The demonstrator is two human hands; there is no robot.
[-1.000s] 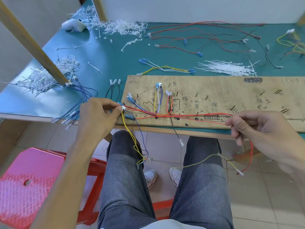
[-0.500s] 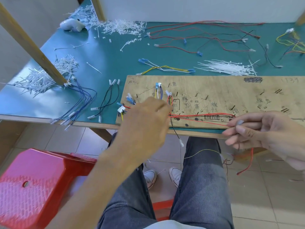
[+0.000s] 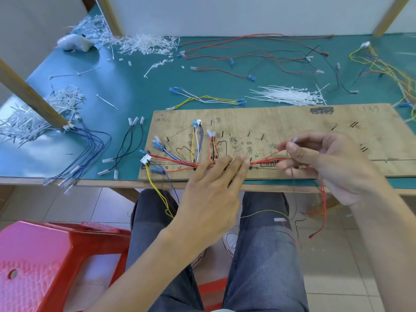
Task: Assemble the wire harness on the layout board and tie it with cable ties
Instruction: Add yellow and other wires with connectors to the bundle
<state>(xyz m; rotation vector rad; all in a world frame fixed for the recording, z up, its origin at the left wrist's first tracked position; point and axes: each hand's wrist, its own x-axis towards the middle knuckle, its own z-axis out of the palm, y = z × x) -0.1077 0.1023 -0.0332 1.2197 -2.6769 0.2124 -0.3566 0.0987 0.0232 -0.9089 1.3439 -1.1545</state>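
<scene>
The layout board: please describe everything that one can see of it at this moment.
The layout board is a flat, rectangular sheet of light brown plywood, lying on the green table along its near edge. Its face bears handwritten marks, drawn outlines and short dark pins. Coloured wires with blue and white connectors run among the pins on its left half. The left hand presses straight fingers on them; the right hand pinches red wires above the board.
</scene>
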